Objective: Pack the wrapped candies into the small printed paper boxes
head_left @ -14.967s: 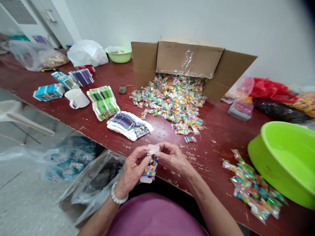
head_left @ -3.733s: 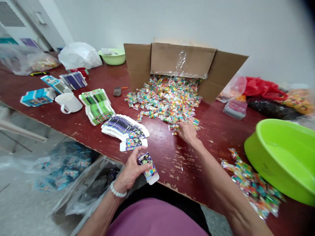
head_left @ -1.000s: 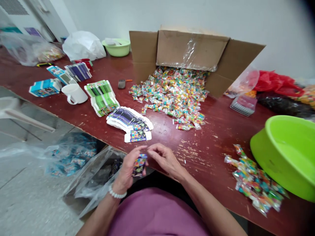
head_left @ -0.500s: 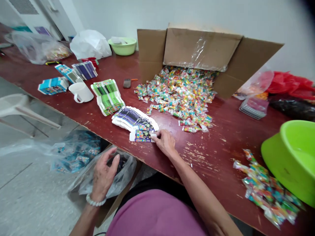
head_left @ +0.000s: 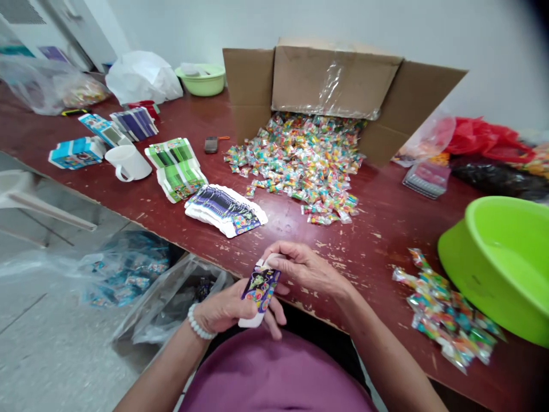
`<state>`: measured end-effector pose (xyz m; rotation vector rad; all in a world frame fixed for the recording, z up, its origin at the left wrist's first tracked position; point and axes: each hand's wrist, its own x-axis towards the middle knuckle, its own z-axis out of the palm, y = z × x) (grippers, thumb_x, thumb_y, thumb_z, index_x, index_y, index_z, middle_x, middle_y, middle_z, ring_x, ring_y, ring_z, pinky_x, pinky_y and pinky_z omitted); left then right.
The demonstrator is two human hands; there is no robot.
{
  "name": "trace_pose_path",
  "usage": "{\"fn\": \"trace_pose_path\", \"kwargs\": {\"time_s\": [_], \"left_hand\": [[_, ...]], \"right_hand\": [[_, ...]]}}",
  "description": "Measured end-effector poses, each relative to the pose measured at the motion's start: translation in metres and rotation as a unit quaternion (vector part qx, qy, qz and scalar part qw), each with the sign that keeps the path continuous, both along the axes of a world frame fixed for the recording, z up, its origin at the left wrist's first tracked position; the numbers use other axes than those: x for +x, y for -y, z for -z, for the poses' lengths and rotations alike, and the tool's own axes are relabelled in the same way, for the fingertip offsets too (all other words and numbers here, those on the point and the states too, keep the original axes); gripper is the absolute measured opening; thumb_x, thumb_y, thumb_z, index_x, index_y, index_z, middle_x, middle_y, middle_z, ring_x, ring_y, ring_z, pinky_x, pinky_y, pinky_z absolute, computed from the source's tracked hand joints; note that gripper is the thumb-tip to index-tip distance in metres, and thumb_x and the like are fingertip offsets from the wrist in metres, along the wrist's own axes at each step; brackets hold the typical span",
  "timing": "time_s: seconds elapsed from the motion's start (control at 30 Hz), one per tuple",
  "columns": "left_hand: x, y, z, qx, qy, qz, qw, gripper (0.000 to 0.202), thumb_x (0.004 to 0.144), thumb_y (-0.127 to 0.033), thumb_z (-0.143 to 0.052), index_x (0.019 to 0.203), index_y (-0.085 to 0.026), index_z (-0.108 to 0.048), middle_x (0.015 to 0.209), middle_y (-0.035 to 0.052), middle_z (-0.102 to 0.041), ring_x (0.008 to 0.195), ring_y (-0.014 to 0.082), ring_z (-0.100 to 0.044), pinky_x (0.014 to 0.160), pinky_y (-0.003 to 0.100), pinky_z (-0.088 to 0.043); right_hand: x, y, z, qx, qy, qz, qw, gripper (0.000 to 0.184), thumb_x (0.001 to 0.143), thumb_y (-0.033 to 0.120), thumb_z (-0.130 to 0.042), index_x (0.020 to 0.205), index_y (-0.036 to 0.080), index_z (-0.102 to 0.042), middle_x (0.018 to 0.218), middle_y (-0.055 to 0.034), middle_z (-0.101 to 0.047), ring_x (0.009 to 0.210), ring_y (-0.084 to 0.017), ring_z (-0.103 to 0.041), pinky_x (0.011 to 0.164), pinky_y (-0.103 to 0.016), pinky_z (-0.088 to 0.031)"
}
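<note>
Two hands are working on one printed carton [head_left: 261, 286]; the left hand [head_left: 229, 306] is grasping its lower part, thumb lying over the printed face, several fingers showing beyond its edge; the right hand [head_left: 306, 269] is pinching the pale flap at its upper end; the carton is tilting, held just in front of the near edge of the bench [head_left: 364, 246]; one more pale flap is sticking out at its lower end; one bead bracelet [head_left: 198, 323] is circling the left wrist; on the bench, one fanned purple stack [head_left: 223, 209] is lying nearest the carton, one green stack [head_left: 176, 169] is lying just beyond it, and one white mug [head_left: 128, 163] is standing beside the green one; one cardboard box [head_left: 334, 80] is gaping toward the person, with one big heap of wrapped candies [head_left: 304, 166] spilling out, pieces too many to count; one smaller candy pile [head_left: 450, 315] is lying at right, just beside one bright green basin [head_left: 506, 269], its pieces overlapping too much for a count; one pale green bowl [head_left: 203, 86] is sitting at the back, left of the box; below the bench, one clear bag of blue packets [head_left: 124, 274] is resting on the floor, left of one plastic-lined box [head_left: 171, 309].
</note>
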<state>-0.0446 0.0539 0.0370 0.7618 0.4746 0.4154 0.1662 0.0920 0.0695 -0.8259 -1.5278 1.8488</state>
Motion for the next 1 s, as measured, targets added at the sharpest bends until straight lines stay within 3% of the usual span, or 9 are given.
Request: {"fn": "trace_pose_path", "kwargs": {"time_s": [0.13, 0.27, 0.33, 0.43, 0.5, 0.63, 0.8, 0.9, 1.0], "left_hand": [[0.015, 0.010, 0.015, -0.043, 0.049, -0.029, 0.997, 0.074, 0.065, -0.062, -0.079, 0.115, -0.011, -0.064, 0.086, 0.0098, -0.067, 0.074, 0.0242, -0.070, 0.073, 0.037, -0.053], [0.022, 0.015, 0.005, -0.014, 0.015, -0.061, 0.998, 0.077, 0.063, -0.071, -0.075, 0.112, -0.013, -0.064, 0.085, 0.0091, -0.066, 0.074, 0.0231, -0.068, 0.074, 0.035, -0.051], [0.024, 0.016, 0.001, -0.005, -0.002, -0.077, 0.997, 0.078, 0.063, -0.077, -0.069, 0.108, -0.013, -0.065, 0.083, 0.0078, -0.065, 0.071, 0.0207, -0.066, 0.072, 0.032, -0.050], [0.026, 0.017, 0.002, -0.005, -0.013, -0.095, 0.995, 0.076, 0.072, -0.083, -0.051, 0.096, -0.013, -0.068, 0.082, 0.0083, -0.065, 0.069, 0.0199, -0.065, 0.072, 0.033, -0.050], [0.026, 0.018, 0.004, 0.019, -0.022, -0.103, 0.994, 0.075, 0.080, -0.081, -0.040, 0.093, -0.013, -0.068, 0.083, 0.0098, -0.065, 0.074, 0.0218, -0.065, 0.074, 0.035, -0.050], [0.023, 0.017, -0.002, 0.118, -0.086, -0.117, 0.982, 0.058, 0.086, -0.070, -0.047, 0.094, -0.016, -0.067, 0.086, 0.0078, -0.064, 0.079, 0.0203, -0.061, 0.079, 0.035, -0.049], [0.018, 0.013, -0.010, 0.139, -0.114, -0.041, 0.983, 0.051, 0.087, -0.066, -0.052, 0.095, -0.017, -0.063, 0.085, 0.0050, -0.062, 0.074, 0.0170, -0.059, 0.080, 0.032, -0.045], [0.015, 0.010, -0.004, 0.116, -0.104, -0.003, 0.988, 0.051, 0.086, -0.065, -0.055, 0.099, -0.016, -0.059, 0.085, 0.0034, -0.061, 0.072, 0.0157, -0.059, 0.077, 0.030, -0.042], [0.014, 0.007, -0.002, 0.147, -0.121, 0.005, 0.982, 0.053, 0.081, -0.065, -0.063, 0.102, -0.016, -0.059, 0.078, 0.0014, -0.061, 0.070, 0.0148, -0.055, 0.073, 0.028, -0.040]], "right_hand": [[0.002, 0.006, 0.006, -0.039, -0.024, 0.005, 0.999, 0.030, 0.095, 0.046, -0.057, 0.107, 0.019, -0.061, 0.079, 0.0007, -0.063, 0.050, -0.007, -0.051, 0.047, -0.019, -0.041], [-0.003, 0.013, 0.013, -0.051, -0.026, 0.078, 0.995, 0.033, 0.095, 0.044, -0.055, 0.121, 0.025, -0.051, 0.083, 0.0014, -0.063, 0.045, -0.007, -0.048, 0.042, -0.019, -0.039], [-0.005, 0.018, 0.012, 0.048, 0.024, 0.179, 0.982, 0.031, 0.094, 0.039, -0.057, 0.121, 0.025, -0.052, 0.093, -0.0016, -0.063, 0.057, -0.010, -0.053, 0.052, -0.023, -0.047], [-0.004, 0.026, 0.008, 0.273, 0.149, 0.297, 0.903, 0.022, 0.090, 0.029, -0.062, 0.110, 0.023, -0.058, 0.108, -0.0068, -0.058, 0.090, -0.018, -0.059, 0.080, -0.032, -0.051], [-0.001, 0.031, 0.006, 0.365, 0.222, 0.267, 0.864, 0.019, 0.088, 0.029, -0.065, 0.105, 0.022, -0.061, 0.110, -0.0082, -0.058, 0.101, -0.022, -0.057, 0.088, -0.036, -0.048], [0.004, 0.032, 0.001, 0.390, 0.289, 0.171, 0.857, 0.019, 0.088, 0.029, -0.067, 0.104, 0.023, -0.061, 0.110, -0.0069, -0.061, 0.095, -0.020, -0.060, 0.079, -0.031, -0.048], [0.009, 0.027, -0.007, 0.353, 0.289, 0.086, 0.886, 0.005, 0.087, 0.019, -0.065, 0.088, 0.021, -0.061, 0.089, -0.0012, -0.063, 0.073, -0.013, -0.058, 0.063, -0.023, -0.042], [0.012, 0.025, -0.013, 0.311, 0.242, 0.048, 0.918, 0.013, 0.087, 0.016, -0.064, 0.076, 0.019, -0.060, 0.076, 0.0013, -0.061, 0.066, -0.011, -0.055, 0.061, -0.021, -0.039], [0.016, 0.023, -0.016, 0.246, 0.186, 0.006, 0.951, 0.015, 0.092, 0.020, -0.060, 0.078, 0.019, -0.058, 0.070, 0.0038, -0.061, 0.060, -0.008, -0.052, 0.058, -0.019, -0.038]]}}
